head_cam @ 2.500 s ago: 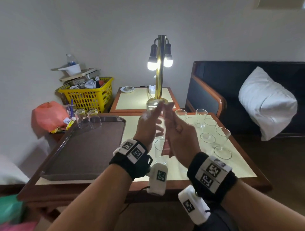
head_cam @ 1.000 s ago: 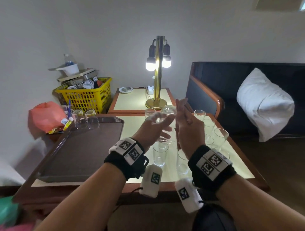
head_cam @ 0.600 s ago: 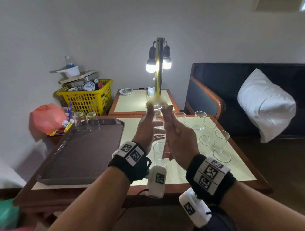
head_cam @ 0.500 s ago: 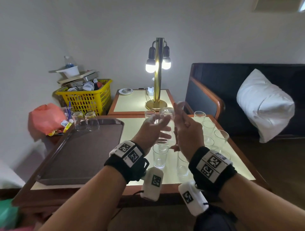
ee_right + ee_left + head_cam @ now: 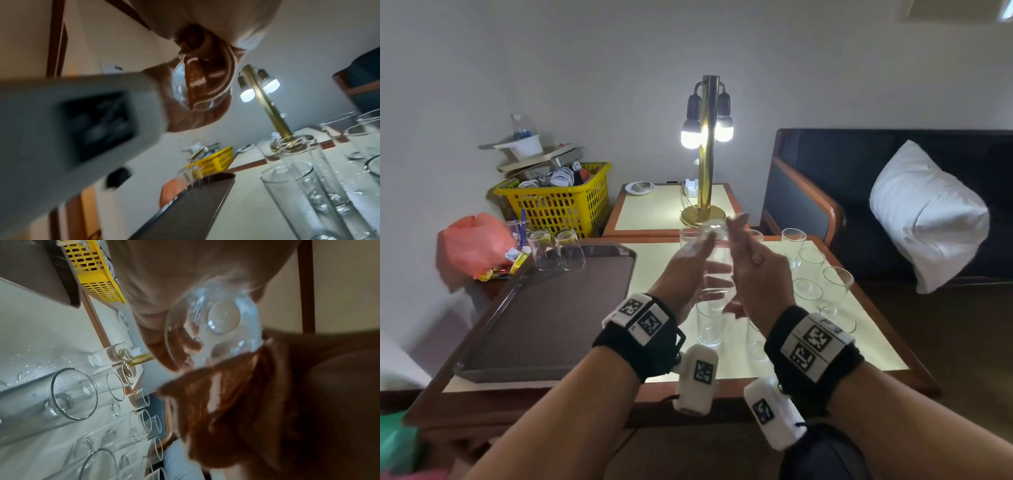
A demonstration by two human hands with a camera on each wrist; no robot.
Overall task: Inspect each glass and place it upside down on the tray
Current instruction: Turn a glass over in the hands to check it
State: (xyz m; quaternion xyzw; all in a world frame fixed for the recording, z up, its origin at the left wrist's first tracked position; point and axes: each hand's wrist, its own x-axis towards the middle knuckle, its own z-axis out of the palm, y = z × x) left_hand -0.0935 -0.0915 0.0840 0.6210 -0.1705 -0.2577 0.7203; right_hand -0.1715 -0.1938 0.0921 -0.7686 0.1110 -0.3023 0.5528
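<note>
Holding the glass [image 5: 717, 263] between both hands, left hand [image 5: 681, 274] and right hand [image 5: 756, 274] flat-fingered against its sides above the desk [image 5: 876, 342], I judge its upright axis needs carrying left to the tray [image 5: 544, 318], nearer my left.

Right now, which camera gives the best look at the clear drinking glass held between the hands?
The left wrist view: the clear drinking glass fills the frame, base and rim visible. The head view shows it blurred between the hands; the right wrist view shows only part.
</note>
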